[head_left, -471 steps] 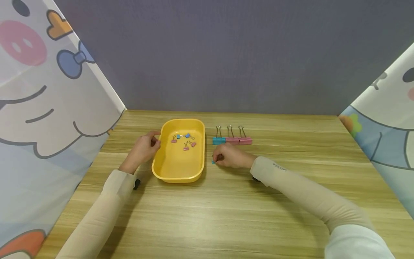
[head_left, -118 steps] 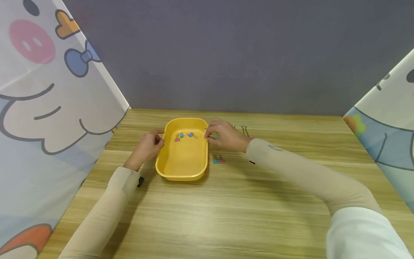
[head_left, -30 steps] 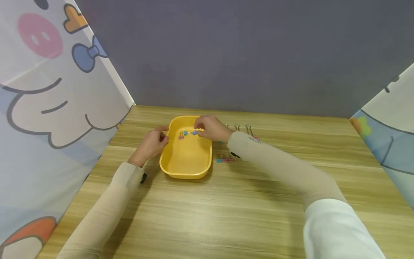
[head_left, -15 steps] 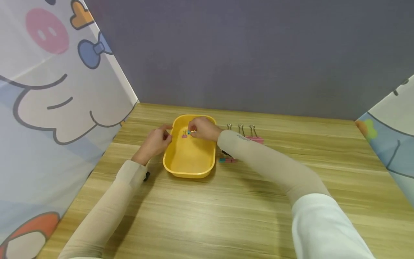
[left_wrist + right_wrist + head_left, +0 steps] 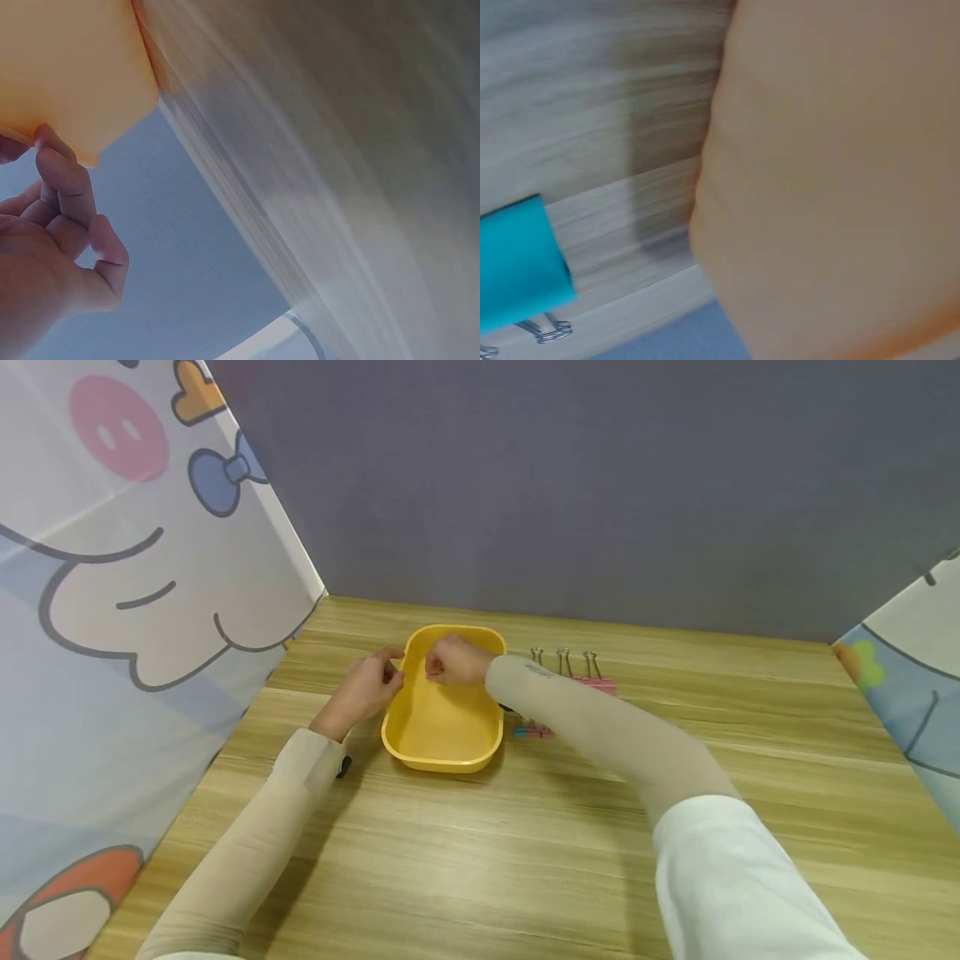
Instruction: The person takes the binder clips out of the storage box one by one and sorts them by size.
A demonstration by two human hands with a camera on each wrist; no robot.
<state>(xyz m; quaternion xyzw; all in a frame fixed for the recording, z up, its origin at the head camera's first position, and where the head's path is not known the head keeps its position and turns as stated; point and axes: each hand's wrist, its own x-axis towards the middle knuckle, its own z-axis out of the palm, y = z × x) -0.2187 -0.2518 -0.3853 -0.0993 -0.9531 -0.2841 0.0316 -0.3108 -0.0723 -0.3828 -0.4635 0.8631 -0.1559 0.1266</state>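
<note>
My left hand (image 5: 363, 689) holds the left rim of a yellow tray (image 5: 442, 765) between thumb and fingers; in the left wrist view the fingertips are right at the edge of the tray (image 5: 75, 67). My right hand (image 5: 459, 662) is down inside the tray near its far end, fingers pinching a small pink binder clip (image 5: 433, 675). That hand covers the spot where small blue clips lay. The tray's outer wall (image 5: 832, 172) fills much of the right wrist view.
Right of the tray, small teal and pink binder clips (image 5: 532, 732) lie in a row. Behind them stand large pink clips (image 5: 597, 684), partly covered by my right sleeve, and a large teal clip (image 5: 521, 262). A grey partition (image 5: 562, 493) closes off the back.
The row of small clips beside the tray has grown with pink ones. My right hand has moved left within the tray, from the blue clips to the pink clip. The left hand stays on the rim.
</note>
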